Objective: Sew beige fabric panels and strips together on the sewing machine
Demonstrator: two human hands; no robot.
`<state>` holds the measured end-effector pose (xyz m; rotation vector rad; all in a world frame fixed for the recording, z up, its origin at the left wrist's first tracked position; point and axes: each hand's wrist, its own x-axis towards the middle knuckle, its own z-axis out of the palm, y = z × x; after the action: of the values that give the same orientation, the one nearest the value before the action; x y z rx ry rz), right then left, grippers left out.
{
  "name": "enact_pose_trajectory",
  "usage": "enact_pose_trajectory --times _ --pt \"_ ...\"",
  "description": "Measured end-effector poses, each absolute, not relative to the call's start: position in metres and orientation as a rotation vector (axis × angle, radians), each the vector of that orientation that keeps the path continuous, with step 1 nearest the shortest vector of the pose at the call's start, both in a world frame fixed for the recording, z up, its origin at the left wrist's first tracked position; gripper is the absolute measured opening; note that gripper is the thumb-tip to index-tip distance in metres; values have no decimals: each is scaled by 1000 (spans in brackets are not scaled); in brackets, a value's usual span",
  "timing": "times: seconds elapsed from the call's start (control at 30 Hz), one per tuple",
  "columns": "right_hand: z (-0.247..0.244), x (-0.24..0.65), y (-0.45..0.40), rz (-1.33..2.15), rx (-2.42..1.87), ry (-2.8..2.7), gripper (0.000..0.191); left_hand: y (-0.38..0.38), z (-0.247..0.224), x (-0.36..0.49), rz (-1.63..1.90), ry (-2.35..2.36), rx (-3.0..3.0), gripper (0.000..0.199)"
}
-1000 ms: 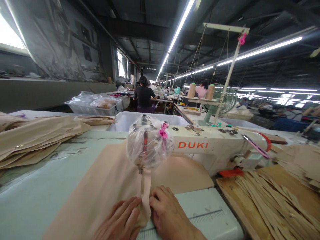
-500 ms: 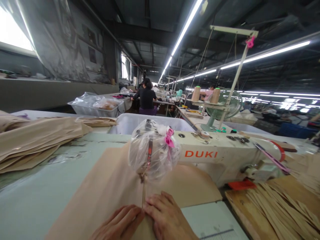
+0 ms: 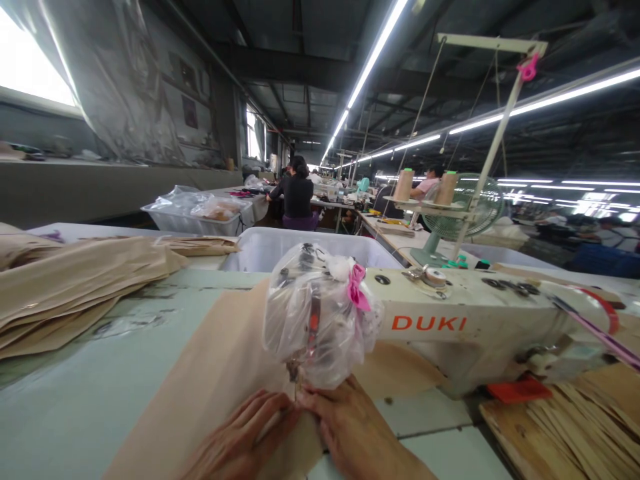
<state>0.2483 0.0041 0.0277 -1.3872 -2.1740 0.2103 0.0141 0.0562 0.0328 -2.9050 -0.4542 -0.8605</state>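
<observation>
A beige fabric piece (image 3: pixel 215 373) lies under the presser foot (image 3: pixel 293 371) of a white sewing machine (image 3: pixel 425 303) marked DUKI. The machine's head end is wrapped in a clear plastic bag (image 3: pixel 285 313) with a pink ribbon (image 3: pixel 357 287). Just in front of the presser foot, my left hand (image 3: pixel 247 433) holds the fabric left of the seam line, fingers bent and pressed together. Across the seam, my right hand (image 3: pixel 353 420) grips the cloth, its fingertips close to the foot. The two hands nearly meet, and parts of their fingertips are hidden.
Stacked beige fabric pieces (image 3: pixel 85 287) lie at left. On the right, fabric strips (image 3: pixel 575 427) rest on a wooden board (image 3: pixel 500 427), near a red object (image 3: pixel 520 390). Behind stand a white bin (image 3: pixel 320 243), thread cones (image 3: pixel 404 185) and a green fan (image 3: pixel 433 247). A co-worker (image 3: pixel 297 197) sits further off.
Both hands have moved forward, closer to the presser foot, and the fabric has moved away from me with them. The view has shifted slightly, so the machine appears larger and its arm further right.
</observation>
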Motion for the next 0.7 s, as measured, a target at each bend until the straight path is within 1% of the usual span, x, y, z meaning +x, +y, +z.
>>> enact_pose_trajectory --times 0.1,0.27,0.53,0.7 --pt "24 249 7 133 -1317 -2113 60 59 40 16 -885 -460 -2933 88" --pt "23 248 9 78 -1368 -2155 65 64 42 17 -896 -452 -2960 89" --pt "15 248 14 21 -1438 -2140 46 73 41 19 -875 -512 -2954 89" --pt "10 247 13 -20 -1492 -2084 42 75 44 20 -916 -468 -2915 103"
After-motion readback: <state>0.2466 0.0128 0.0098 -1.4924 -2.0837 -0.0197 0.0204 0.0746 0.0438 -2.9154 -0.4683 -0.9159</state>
